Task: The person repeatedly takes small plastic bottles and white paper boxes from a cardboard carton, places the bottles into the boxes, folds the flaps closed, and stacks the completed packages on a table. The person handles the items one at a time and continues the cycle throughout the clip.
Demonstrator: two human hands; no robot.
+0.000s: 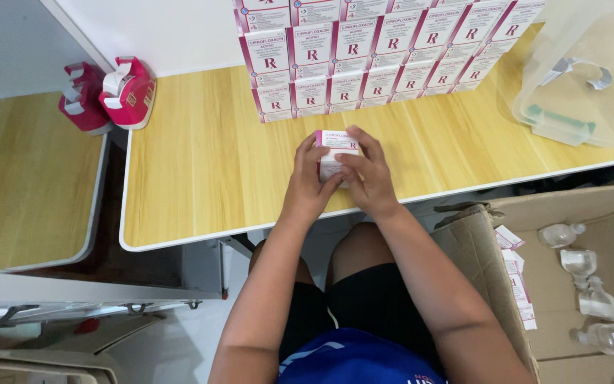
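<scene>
Here both hands meet on one small pink-and-white carton (pixel 337 151) standing on the wooden desk (pixel 200 171) near its front edge — the left hand (pixel 308 179) wraps its left side with fingers curled over the top, the right hand (pixel 368 171) clasps the right side and front. At twelve o'clock from the carton a stack of matching cartons (pixel 385 53) rises in neat rows against the wall. At ten o'clock two pink tape dispensers (pixel 111 94) sit side by side. At two o'clock lies a clear plastic tub (pixel 591 78). At four o'clock, below the desk, an open cardboard box (pixel 570 284) holds small clear bottles (pixel 595 302) — and a few cartons.
</scene>
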